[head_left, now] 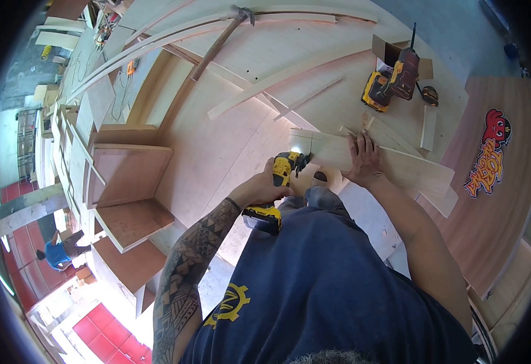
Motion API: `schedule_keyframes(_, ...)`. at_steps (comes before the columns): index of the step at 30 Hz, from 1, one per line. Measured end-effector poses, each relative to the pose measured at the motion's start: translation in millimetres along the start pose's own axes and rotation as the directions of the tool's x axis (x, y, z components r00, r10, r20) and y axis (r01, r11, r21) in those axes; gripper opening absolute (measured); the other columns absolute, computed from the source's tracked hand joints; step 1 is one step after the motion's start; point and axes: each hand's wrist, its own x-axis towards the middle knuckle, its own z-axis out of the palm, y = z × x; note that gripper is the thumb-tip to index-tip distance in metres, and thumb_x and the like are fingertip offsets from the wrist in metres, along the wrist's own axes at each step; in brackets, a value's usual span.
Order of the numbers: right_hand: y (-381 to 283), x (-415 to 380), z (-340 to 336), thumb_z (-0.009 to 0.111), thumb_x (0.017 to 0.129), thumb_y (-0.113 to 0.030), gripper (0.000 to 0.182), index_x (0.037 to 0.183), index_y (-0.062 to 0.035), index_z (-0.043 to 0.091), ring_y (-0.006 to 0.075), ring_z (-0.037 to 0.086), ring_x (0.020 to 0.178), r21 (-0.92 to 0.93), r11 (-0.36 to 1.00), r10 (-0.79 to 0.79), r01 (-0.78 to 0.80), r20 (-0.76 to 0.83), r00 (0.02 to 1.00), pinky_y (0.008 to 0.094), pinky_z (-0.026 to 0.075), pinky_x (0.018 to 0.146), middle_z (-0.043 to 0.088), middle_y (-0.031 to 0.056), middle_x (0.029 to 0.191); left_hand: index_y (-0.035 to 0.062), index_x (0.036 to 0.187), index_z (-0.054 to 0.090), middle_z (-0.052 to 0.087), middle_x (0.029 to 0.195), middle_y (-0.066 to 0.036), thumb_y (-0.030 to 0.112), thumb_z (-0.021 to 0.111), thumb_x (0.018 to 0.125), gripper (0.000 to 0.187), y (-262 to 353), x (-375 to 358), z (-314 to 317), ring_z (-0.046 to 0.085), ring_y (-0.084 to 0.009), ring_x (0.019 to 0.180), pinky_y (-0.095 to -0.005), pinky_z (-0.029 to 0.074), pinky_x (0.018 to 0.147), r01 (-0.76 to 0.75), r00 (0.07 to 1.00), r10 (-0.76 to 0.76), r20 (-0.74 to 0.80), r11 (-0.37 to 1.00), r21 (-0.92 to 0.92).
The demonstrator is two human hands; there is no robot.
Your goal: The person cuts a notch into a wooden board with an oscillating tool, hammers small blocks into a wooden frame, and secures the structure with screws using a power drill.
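Observation:
My left hand point(258, 189) is wrapped round a yellow and black cordless power tool point(282, 168) with a battery at its base. The tool's black head is right at the near edge of a pale wooden board point(332, 147), and its light shines on the board's left end. A line crosses the board close to that head. My right hand point(364, 159) lies on the same board with fingers spread, pressing it from above. The exact tip of the tool is hidden.
A cordless drill point(404, 76) with a long bit and a tape measure point(429, 95) lie at upper right. A hammer point(220, 45) rests across wooden strips. A brown panel with a sticker point(496, 164) stands right. Wooden boxes point(132, 173) are left; a person point(59, 250) is farther off.

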Motion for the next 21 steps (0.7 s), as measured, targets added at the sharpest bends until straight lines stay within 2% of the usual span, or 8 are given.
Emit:
schedule_keyframes(3, -1.0, -3.0, -2.7, 0.081, 0.071, -0.073, 0.125, 0.165, -0.0062, 0.031, 0.0436, 0.034, 0.153, -0.037, 0.999, 0.007, -0.003, 0.089, 0.996, 0.0591, 0.034, 0.115, 0.042, 0.0252, 0.155, -0.003, 0.169, 0.001, 0.074, 0.103, -0.021, 0.04, 0.079, 0.086, 0.122, -7.4, -2.2, 0.0, 0.075, -0.0239, 0.075, -0.036, 0.06, 0.066, -0.058, 0.997, 0.06, -0.04, 0.997, 0.041)
schedule_keyframes(5, -1.2, -0.3, -4.7, 0.08, 0.072, -0.074, 0.125, 0.165, -0.0066, 0.031, 0.043, 0.033, 0.154, -0.062, 0.998, 0.012, -0.004, 0.124, 0.992, 0.0585, 0.034, 0.116, 0.042, 0.0249, 0.156, -0.0033, 0.17, 0.003, 0.07, 0.126, -0.033, 0.049, 0.081, 0.084, 0.127, 5.6, -21.0, -11.3, 0.076, -0.0392, 0.107, -0.041, 0.059, 0.092, 0.06, 0.993, -0.059, 0.1, 0.998, -0.01)
schedule_keyframes(9, -1.9, -0.5, -3.8, 0.079, 0.074, -0.074, 0.124, 0.165, -0.0065, 0.031, 0.0425, 0.032, 0.154, -0.036, 0.999, 0.023, -0.02, 0.093, 0.995, 0.0586, 0.034, 0.117, 0.041, 0.0251, 0.156, -0.0031, 0.17, 0.004, 0.069, 0.129, -0.035, 0.051, 0.081, 0.084, 0.128, 9.2, -35.0, -16.6, 0.075, -0.0401, 0.11, -0.0419, 0.059, 0.094, 0.058, 0.994, -0.058, 0.091, 0.998, 0.011)
schedule_keyframes(11, -1.3, -0.1, -4.0, 0.086, 0.068, -0.057, 0.123, 0.165, -0.006, 0.031, 0.0445, 0.033, 0.154, 0.039, 0.999, 0.02, -0.025, 0.106, 0.994, 0.062, 0.034, 0.114, 0.042, 0.0263, 0.155, -0.0029, 0.17, 0.005, 0.069, 0.129, -0.035, 0.052, 0.081, 0.084, 0.127, 5.9, -33.3, -13.8, 0.075, -0.0404, 0.11, -0.0423, 0.059, 0.094, 0.051, 0.994, -0.055, 0.095, 0.998, 0.044)
schedule_keyframes(12, -1.8, 1.7, -6.7, 0.086, 0.068, -0.057, 0.123, 0.165, -0.006, 0.031, 0.0445, 0.033, 0.154, 0.04, 0.999, 0.022, -0.026, 0.104, 0.994, 0.062, 0.034, 0.114, 0.042, 0.0263, 0.155, -0.0029, 0.17, 0.005, 0.069, 0.129, -0.035, 0.052, 0.081, 0.084, 0.127, 4.4, -31.9, -12.3, 0.075, -0.0404, 0.11, -0.0423, 0.059, 0.094, 0.051, 0.994, -0.055, 0.094, 0.998, 0.046)
schedule_keyframes(14, -3.3, 1.7, -12.6, 0.075, 0.077, -0.077, 0.122, 0.166, -0.0049, 0.03, 0.0434, 0.031, 0.154, -0.041, 0.999, 0.021, -0.014, 0.176, 0.984, 0.0597, 0.032, 0.118, 0.04, 0.026, 0.157, -0.0031, 0.17, 0.005, 0.069, 0.128, -0.035, 0.051, 0.081, 0.084, 0.127, 0.7, -26.8, -8.2, 0.075, -0.0407, 0.11, -0.0425, 0.059, 0.094, 0.049, 0.994, -0.052, 0.097, 0.998, 0.029)
schedule_keyframes(21, 1.2, -1.4, 1.8, 0.069, 0.076, -0.084, 0.125, 0.165, -0.0045, 0.03, 0.0449, 0.032, 0.154, -0.008, 1.0, -0.002, 0.003, 0.088, 0.996, 0.0616, 0.032, 0.117, 0.041, 0.0271, 0.156, -0.004, 0.169, 0.005, 0.07, 0.125, -0.035, 0.049, 0.08, 0.085, 0.125, 11.2, -10.6, -8.2, 0.075, -0.0413, 0.108, -0.043, 0.06, 0.092, 0.041, 0.998, -0.04, 0.056, 0.999, -0.01)
